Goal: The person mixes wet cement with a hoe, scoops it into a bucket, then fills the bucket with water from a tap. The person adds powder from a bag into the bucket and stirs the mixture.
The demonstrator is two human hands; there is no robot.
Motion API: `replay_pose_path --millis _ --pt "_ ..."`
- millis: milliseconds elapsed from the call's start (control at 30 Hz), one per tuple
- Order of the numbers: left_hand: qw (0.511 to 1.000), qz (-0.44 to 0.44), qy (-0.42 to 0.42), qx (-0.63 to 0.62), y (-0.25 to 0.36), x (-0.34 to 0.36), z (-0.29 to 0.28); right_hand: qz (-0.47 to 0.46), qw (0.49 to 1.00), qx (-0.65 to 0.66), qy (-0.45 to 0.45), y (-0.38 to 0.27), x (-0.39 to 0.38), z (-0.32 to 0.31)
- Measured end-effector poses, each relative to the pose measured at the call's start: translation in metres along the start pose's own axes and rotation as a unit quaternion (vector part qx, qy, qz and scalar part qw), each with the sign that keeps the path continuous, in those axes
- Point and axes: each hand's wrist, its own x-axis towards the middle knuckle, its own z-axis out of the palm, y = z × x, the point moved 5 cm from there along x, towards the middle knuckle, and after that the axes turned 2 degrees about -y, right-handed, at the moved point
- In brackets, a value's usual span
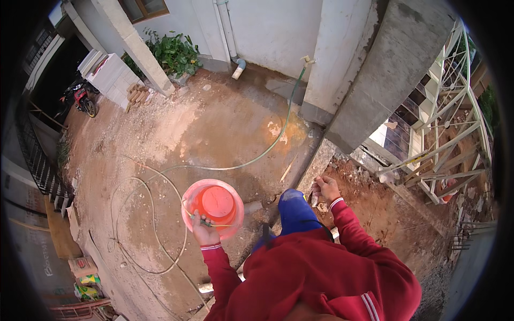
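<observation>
A pink bucket (239,206) hangs in front of me at my left, its inside red with a paler round middle. My left hand (203,229) is closed at its near left rim, around a thin yellowish strand that looks like the bucket's handle (226,225). Off to the right, beside my blue-clad knee (294,211), my right hand (326,189) is held above rough ground. Its fingers are loosely bent and apart, and I see nothing in them. Both arms are in dark red sleeves with striped cuffs.
A green hose (278,138) runs from a wall tap (307,60) and loops over wet dirt at my left. A concrete column (385,75) and a metal truss (455,117) stand right. Pale stacked blocks (112,77) and a red motorcycle (83,99) are far left.
</observation>
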Motion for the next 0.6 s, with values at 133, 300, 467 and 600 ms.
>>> replay_pose_path --millis 133,300,467,600 --pt "1.0 0.012 -0.023 -0.009 0.002 0.054 0.045 0.005 1.0 -0.004 0.025 -0.017 0.102 0.006" --pt "1.0 0.007 0.023 0.013 -0.027 0.164 0.102 -0.038 0.998 -0.006 0.058 -0.07 0.28 0.008" --pt "0.992 -0.084 0.08 0.044 -0.067 0.322 0.147 -0.109 0.985 0.068 0.118 -0.151 0.515 0.023" --pt "0.976 -0.089 0.195 0.048 -0.073 0.363 0.181 -0.045 0.982 0.054 0.177 -0.182 0.669 -0.017"
